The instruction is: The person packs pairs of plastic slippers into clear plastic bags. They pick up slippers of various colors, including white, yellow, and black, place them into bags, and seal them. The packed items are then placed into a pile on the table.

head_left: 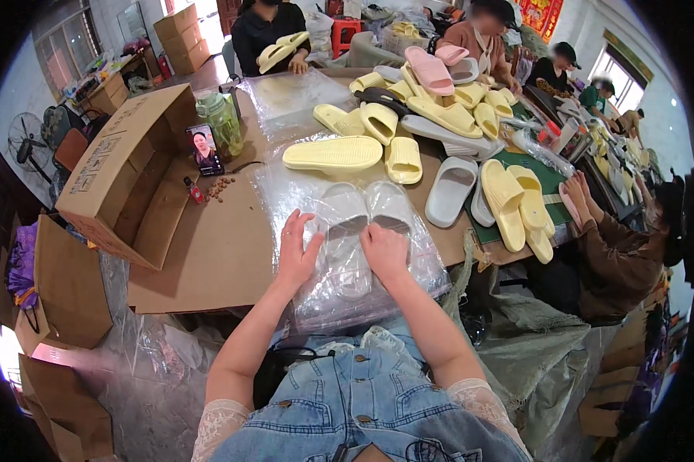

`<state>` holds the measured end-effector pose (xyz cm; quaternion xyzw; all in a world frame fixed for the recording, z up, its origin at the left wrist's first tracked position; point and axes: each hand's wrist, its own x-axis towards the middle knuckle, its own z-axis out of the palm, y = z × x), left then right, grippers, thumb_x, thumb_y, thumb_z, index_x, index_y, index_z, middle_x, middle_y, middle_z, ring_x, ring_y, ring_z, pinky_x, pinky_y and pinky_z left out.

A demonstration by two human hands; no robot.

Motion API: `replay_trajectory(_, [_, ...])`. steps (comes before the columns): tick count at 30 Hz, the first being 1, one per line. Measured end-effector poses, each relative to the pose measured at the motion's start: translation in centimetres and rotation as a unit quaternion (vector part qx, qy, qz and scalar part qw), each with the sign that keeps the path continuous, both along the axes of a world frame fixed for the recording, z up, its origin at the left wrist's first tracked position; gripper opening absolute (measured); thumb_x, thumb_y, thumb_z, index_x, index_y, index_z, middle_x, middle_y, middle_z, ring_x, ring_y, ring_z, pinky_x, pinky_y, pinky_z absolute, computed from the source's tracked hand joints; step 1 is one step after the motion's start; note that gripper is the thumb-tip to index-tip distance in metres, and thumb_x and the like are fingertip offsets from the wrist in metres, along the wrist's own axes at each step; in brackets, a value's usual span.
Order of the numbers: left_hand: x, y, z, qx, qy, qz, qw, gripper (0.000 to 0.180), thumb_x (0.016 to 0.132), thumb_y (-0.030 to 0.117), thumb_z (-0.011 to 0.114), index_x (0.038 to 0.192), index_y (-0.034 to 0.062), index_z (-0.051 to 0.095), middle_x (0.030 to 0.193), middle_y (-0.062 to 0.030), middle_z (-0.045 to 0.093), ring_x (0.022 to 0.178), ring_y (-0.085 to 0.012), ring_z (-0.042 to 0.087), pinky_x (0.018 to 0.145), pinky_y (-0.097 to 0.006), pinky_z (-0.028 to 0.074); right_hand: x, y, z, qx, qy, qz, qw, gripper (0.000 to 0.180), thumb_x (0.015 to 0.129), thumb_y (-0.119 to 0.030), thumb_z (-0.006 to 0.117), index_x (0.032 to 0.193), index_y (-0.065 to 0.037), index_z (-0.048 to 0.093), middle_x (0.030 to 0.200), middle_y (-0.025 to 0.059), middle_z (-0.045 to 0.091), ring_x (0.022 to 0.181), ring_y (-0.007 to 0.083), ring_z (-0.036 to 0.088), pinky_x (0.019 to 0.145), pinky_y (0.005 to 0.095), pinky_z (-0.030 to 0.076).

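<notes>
A pair of white slippers lies side by side inside a clear plastic bag on top of a stack of such bags at the near table edge. My left hand rests flat on the bag at the left slipper, fingers spread. My right hand presses on the bag over the right slipper's heel end, fingers curled down. Neither hand lifts anything.
Yellow slippers, white slippers and pink slippers lie piled across the table. An open cardboard box, a phone and a green jar stand at the left. Other people sit at the far and right sides.
</notes>
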<state>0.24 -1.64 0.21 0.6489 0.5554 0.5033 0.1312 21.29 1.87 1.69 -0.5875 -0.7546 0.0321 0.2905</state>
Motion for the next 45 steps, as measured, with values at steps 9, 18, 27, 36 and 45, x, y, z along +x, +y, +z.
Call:
replay_trajectory(9, [0.3, 0.1, -1.2, -0.014, 0.054, -0.020, 0.998, 0.054, 0.097, 0.037, 0.060, 0.139, 0.0051, 0.049, 0.144, -0.0287, 0.047, 0.132, -0.0451, 0.046, 0.111, -0.049, 0.036, 0.9, 0.0, 1.1, -0.075, -0.044, -0.057, 0.995, 0.040, 0.096, -0.043, 0.059, 0.091, -0.003, 0.061, 0.079, 0.0213, 0.071, 0.073, 0.0406, 0.070, 0.068, 0.0528, 0.054])
replay_trajectory(18, [0.6, -0.3, -0.1, -0.035, 0.071, -0.010, 0.997, 0.047, 0.096, 0.034, 0.061, 0.133, 0.0045, 0.055, 0.131, -0.0228, 0.059, 0.123, -0.0402, 0.053, 0.106, -0.046, 0.041, 0.3, 1.1, 0.2, -0.028, -0.030, -0.056, 0.998, 0.035, 0.096, -0.035, 0.055, 0.081, -0.005, 0.064, 0.069, 0.0209, 0.068, 0.067, 0.0410, 0.069, 0.066, 0.0537, 0.054])
replay_trajectory(27, [0.7, -0.8, 0.3, -0.064, 0.026, 0.026, 0.997, 0.037, 0.098, 0.026, 0.058, 0.126, 0.0010, 0.062, 0.119, -0.0194, 0.066, 0.114, -0.0363, 0.059, 0.100, -0.042, 0.046, 1.8, -1.1, 0.4, -0.036, 0.009, -0.022, 0.999, 0.032, 0.096, -0.031, 0.055, 0.080, -0.005, 0.063, 0.067, 0.0203, 0.067, 0.064, 0.0405, 0.068, 0.062, 0.0533, 0.053])
replay_trajectory(36, [0.8, -0.5, -0.3, -0.059, 0.054, 0.028, 0.996, 0.038, 0.102, 0.027, 0.052, 0.124, -0.0017, 0.062, 0.122, -0.0190, 0.065, 0.117, -0.0349, 0.057, 0.103, -0.042, 0.043, 10.8, -8.5, 0.3, -0.019, 0.103, 0.001, 0.995, 0.028, 0.090, -0.028, 0.063, 0.076, -0.003, 0.060, 0.066, 0.0198, 0.063, 0.062, 0.0408, 0.062, 0.057, 0.0489, 0.048])
replay_trajectory(45, [1.3, -0.5, 0.5, -0.080, 0.061, 0.005, 0.995, 0.040, 0.100, 0.027, 0.056, 0.128, -0.0011, 0.060, 0.125, -0.0205, 0.064, 0.118, -0.0374, 0.057, 0.103, -0.044, 0.044, 27.6, -13.0, 5.6, -0.121, 0.350, -0.134, 0.919, 0.022, 0.093, -0.010, 0.055, 0.074, 0.000, 0.058, 0.067, -0.0065, 0.051, 0.064, 0.0039, 0.041, 0.054, 0.0267, 0.035])
